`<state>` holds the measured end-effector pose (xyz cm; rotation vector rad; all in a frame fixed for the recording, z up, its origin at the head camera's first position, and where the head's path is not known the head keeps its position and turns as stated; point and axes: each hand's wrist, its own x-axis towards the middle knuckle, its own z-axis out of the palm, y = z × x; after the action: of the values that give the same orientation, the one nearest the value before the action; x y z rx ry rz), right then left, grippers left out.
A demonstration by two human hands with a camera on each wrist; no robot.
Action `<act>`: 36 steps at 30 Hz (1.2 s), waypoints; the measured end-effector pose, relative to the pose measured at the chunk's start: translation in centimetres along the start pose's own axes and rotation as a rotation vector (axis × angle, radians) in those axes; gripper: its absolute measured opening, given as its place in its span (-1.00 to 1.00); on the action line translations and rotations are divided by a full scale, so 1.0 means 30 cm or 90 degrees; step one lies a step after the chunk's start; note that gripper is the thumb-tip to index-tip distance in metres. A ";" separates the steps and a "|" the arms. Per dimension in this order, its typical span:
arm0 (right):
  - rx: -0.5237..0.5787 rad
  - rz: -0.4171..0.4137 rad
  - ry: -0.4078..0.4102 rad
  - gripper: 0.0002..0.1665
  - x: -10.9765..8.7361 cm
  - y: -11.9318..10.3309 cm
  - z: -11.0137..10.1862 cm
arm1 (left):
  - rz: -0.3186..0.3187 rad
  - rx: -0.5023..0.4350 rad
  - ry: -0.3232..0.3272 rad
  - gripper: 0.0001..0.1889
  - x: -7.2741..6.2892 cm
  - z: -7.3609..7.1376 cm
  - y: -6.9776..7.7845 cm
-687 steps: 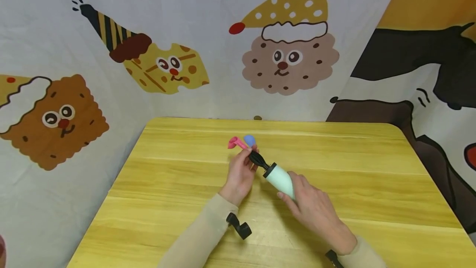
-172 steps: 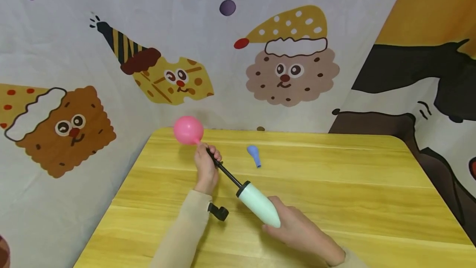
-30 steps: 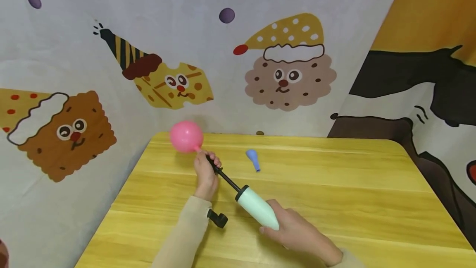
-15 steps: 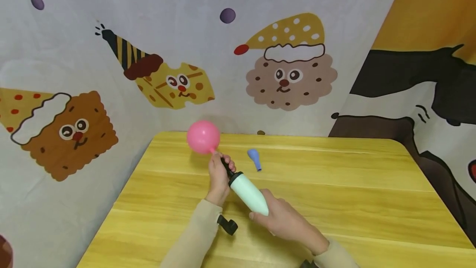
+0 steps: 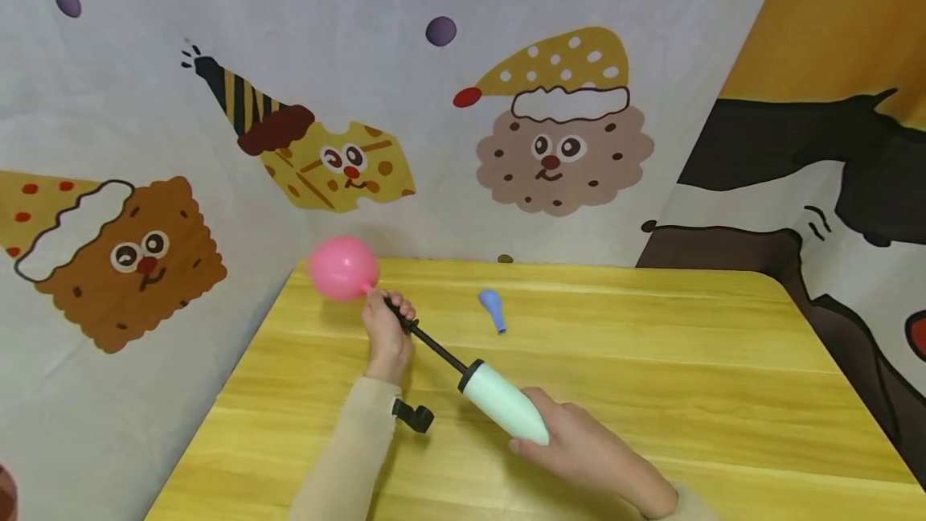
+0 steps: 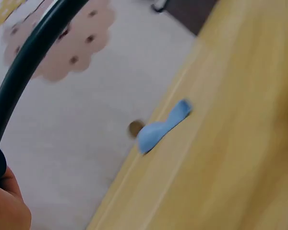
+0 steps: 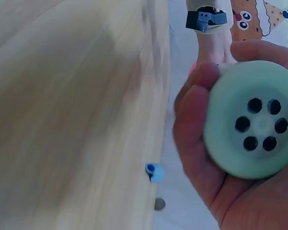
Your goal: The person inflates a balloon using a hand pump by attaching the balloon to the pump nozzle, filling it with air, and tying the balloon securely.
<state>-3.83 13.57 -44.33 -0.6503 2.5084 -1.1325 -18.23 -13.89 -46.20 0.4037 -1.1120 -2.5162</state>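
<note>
A round, inflated pink balloon (image 5: 343, 268) sits at the nozzle end of a hand balloon pump (image 5: 505, 403). My left hand (image 5: 387, 334) grips the pump's black front part, with finger and thumb at the balloon's neck. Between the hands the black rod stands drawn out of the pale green barrel. Wrapped round that barrel is my right hand (image 5: 582, 450); the right wrist view shows the barrel's end (image 7: 262, 123) with several round holes. A flat blue balloon (image 5: 493, 312) lies on the table, right of the left hand.
The yellow wood-grain table (image 5: 687, 360) reaches back to a cloth backdrop (image 5: 448, 143) printed with cartoon biscuits. A black wrist mount (image 5: 414, 416) juts from the left sleeve, above the table.
The pink balloon, limp at first, is now round. Since half a second ago the left hand has moved left, drawing the rod out. The blue balloon, earlier beside the left hand, lies apart.
</note>
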 end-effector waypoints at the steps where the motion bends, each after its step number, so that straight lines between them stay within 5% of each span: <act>1: 0.005 0.002 -0.003 -0.21 0.005 0.001 0.007 | -0.001 0.006 -0.004 -0.68 -0.010 0.003 -0.008; 12: 0.058 0.026 0.030 -0.18 0.102 -0.019 0.069 | -0.060 0.099 -0.080 -0.62 -0.146 0.058 -0.126; 19: 0.072 0.039 0.033 -0.14 0.098 -0.012 0.062 | -0.071 0.114 -0.081 -0.59 -0.095 0.053 -0.109; 27: 0.020 -0.007 0.027 -0.24 0.010 0.013 0.030 | -0.002 0.061 -0.023 -0.59 0.002 0.014 -0.016; 36: 0.005 0.019 0.019 -0.31 0.008 0.015 0.070 | -0.026 0.107 -0.010 -0.59 -0.031 -0.006 -0.038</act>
<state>-3.20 12.41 -46.02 -0.5957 2.5285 -1.1478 -17.56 -12.89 -47.08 0.4555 -1.3397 -2.4736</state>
